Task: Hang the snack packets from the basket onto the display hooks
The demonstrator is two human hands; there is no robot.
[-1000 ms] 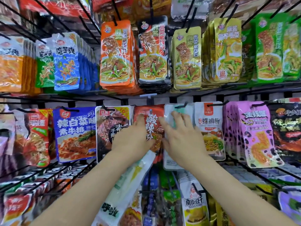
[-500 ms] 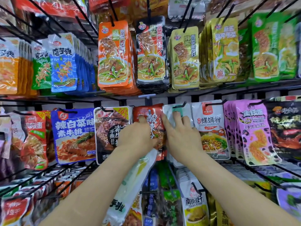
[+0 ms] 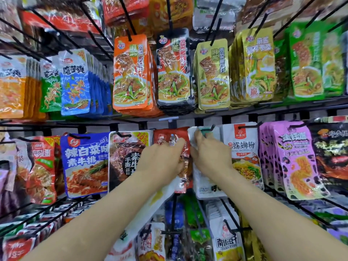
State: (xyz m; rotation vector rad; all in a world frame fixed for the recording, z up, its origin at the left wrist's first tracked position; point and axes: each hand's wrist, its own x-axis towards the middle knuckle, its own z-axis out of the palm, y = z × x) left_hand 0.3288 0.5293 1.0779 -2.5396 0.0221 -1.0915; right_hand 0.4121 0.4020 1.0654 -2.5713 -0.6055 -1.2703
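My right hand (image 3: 211, 155) pinches the top edge of a white snack packet (image 3: 205, 185) just below the tip of a black display hook (image 3: 212, 127) in the middle row. My left hand (image 3: 162, 162) is close beside it. Its fingers lie against the hanging red packets (image 3: 169, 137), and a second white packet (image 3: 156, 200) hangs from under its palm, where the grip is hidden. The basket is out of view.
Full hooks surround the spot: white noodle packets (image 3: 243, 151) and pink packets (image 3: 293, 161) to the right, dark (image 3: 126, 159) and blue packets (image 3: 84, 162) to the left. A loaded row hangs above. Black hook rods (image 3: 231, 217) stick out of the lower row under my forearms.
Both hands have risen along the packets toward the hook row. My right fingers moved from the white packet's face up to its top edge by the hook tip.
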